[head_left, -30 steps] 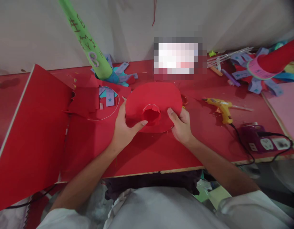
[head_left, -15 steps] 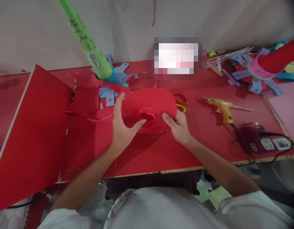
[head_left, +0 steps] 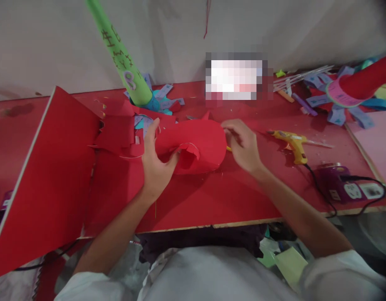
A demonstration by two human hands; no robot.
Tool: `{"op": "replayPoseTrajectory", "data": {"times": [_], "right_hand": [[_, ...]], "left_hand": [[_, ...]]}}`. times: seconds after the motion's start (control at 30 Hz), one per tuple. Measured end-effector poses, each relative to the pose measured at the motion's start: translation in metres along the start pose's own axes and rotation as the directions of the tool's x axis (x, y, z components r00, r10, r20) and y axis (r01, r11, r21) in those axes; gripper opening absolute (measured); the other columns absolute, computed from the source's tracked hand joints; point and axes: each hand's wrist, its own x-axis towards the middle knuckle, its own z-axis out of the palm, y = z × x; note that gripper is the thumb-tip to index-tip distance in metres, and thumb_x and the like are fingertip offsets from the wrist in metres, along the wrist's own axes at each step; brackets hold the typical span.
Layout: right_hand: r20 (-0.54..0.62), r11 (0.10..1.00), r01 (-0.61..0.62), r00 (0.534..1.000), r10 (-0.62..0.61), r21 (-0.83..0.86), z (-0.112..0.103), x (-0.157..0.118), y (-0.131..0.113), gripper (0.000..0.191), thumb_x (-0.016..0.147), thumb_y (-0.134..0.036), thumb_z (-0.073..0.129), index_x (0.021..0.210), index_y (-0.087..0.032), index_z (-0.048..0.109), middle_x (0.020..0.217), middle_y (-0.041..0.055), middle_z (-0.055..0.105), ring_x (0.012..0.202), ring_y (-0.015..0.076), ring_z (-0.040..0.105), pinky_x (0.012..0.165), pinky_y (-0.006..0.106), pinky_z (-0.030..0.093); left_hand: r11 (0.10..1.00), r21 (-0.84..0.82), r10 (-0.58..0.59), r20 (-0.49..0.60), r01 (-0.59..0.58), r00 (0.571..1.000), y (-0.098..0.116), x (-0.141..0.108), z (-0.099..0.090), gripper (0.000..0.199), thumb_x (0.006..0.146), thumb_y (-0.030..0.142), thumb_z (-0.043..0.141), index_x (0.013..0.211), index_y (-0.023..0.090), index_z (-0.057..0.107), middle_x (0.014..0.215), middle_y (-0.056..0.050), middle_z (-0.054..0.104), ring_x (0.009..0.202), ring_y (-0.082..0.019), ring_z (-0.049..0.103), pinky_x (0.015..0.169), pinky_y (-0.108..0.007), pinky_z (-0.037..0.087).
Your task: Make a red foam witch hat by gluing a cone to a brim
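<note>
My left hand (head_left: 157,169) grips the left side of a red paper disc (head_left: 208,144), its thumb at a central hole ringed with folded tabs. The disc is held above the red table. Beside its right edge is my right hand (head_left: 244,144), fingers curled and pinched together; whatever is between them cannot be made out. Only a sliver of a yellow scissors handle (head_left: 228,148) shows between the disc and my right hand. A thin pale thread (head_left: 131,157) runs across the table left of my left hand.
A yellow glue gun (head_left: 293,144) lies right, wired to a purple box (head_left: 343,182). A green paper cone (head_left: 126,62) with lilac strips stands behind. A red board (head_left: 51,179) leans upright at left. A red cone (head_left: 368,83) with a pink band is far right.
My right hand has let go of the red disc's right side, its fingers now curled beside the edge. The disc has tilted slightly in my left hand. The orange scissors handle is now hidden.
</note>
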Motion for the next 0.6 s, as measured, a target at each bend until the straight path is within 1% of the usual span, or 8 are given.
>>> {"op": "replayPoseTrajectory", "data": {"times": [0.07,0.13,0.2,0.27,0.33,0.43,0.53,0.6], "right_hand": [[0.082,0.982,0.044,0.996,-0.029,-0.183,-0.009,0.022,0.021,0.029,0.108,-0.050,0.054,0.110,-0.031,0.076,0.129,0.0099,0.073,0.127,0.0320,0.066,0.114,0.055,0.052],[0.150,0.930,0.061,0.989,-0.007,-0.361,-0.013,0.043,0.046,0.032,0.106,-0.050,0.055,0.123,-0.030,0.073,0.155,0.0113,0.062,0.148,0.0379,0.052,0.127,0.063,0.040],[0.207,0.863,0.056,0.977,0.057,-0.502,-0.014,0.061,0.070,0.041,0.106,-0.050,0.054,0.134,-0.025,0.069,0.171,0.0123,0.047,0.159,0.0420,0.040,0.132,0.068,0.031],[0.240,0.818,0.045,0.964,0.114,-0.573,-0.011,0.074,0.090,0.047,0.107,-0.051,0.051,0.141,-0.021,0.064,0.178,0.0140,0.036,0.165,0.0427,0.028,0.134,0.068,0.027],[0.260,0.806,0.068,0.959,0.109,-0.588,-0.007,0.084,0.103,0.052,0.107,-0.054,0.050,0.143,-0.017,0.062,0.178,0.0170,0.034,0.165,0.0429,0.027,0.134,0.068,0.026],[0.270,0.837,0.111,0.962,0.046,-0.536,0.000,0.096,0.110,0.049,0.106,-0.053,0.050,0.141,-0.022,0.064,0.167,0.0153,0.052,0.155,0.0385,0.043,0.132,0.066,0.033],[0.233,0.871,0.115,0.973,-0.001,-0.477,0.011,0.105,0.101,0.049,0.105,-0.053,0.052,0.143,-0.024,0.064,0.164,0.0136,0.055,0.152,0.0359,0.048,0.132,0.062,0.036],[0.220,0.922,0.097,0.975,-0.014,-0.374,0.022,0.111,0.088,0.053,0.104,-0.056,0.056,0.145,-0.024,0.064,0.165,0.0136,0.054,0.155,0.0342,0.048,0.132,0.058,0.039]], "left_hand": [[1.000,0.004,0.004,0.011,-0.004,1.000,0.001,-0.001,0.000,0.075,0.098,0.041,0.077,0.164,0.029,0.042,0.168,-0.011,0.050,0.162,-0.033,0.043,0.140,-0.055,0.029],[1.000,0.012,0.013,0.023,-0.014,1.000,0.002,-0.003,0.000,0.075,0.099,0.039,0.076,0.164,0.029,0.041,0.168,-0.011,0.050,0.162,-0.033,0.043,0.139,-0.055,0.031],[1.000,0.025,0.014,0.033,-0.014,0.999,0.004,-0.006,0.001,0.076,0.098,0.039,0.077,0.164,0.029,0.041,0.167,-0.012,0.051,0.161,-0.033,0.045,0.137,-0.055,0.033],[0.999,0.039,0.010,0.050,-0.012,0.999,0.006,-0.009,0.003,0.076,0.098,0.038,0.078,0.164,0.029,0.042,0.165,-0.013,0.054,0.158,-0.033,0.049,0.135,-0.054,0.038],[0.999,0.044,0.024,0.067,-0.027,0.997,0.008,-0.011,0.003,0.075,0.098,0.037,0.078,0.163,0.029,0.042,0.162,-0.013,0.058,0.154,-0.033,0.054,0.131,-0.052,0.045],[0.998,0.043,0.050,0.088,-0.054,0.995,0.008,-0.014,0.004,0.072,0.100,0.034,0.075,0.164,0.029,0.042,0.161,-0.013,0.059,0.151,-0.031,0.058,0.125,-0.048,0.053],[0.997,0.059,0.045,0.098,-0.051,0.994,0.009,-0.016,0.003,0.071,0.100,0.033,0.073,0.164,0.030,0.042,0.162,-0.012,0.058,0.150,-0.031,0.060,0.119,-0.047,0.058],[0.997,0.063,0.048,0.101,-0.055,0.994,0.010,-0.017,0.003,0.072,0.100,0.032,0.073,0.164,0.030,0.042,0.162,-0.012,0.059,0.148,-0.031,0.061,0.116,-0.045,0.059]]}}
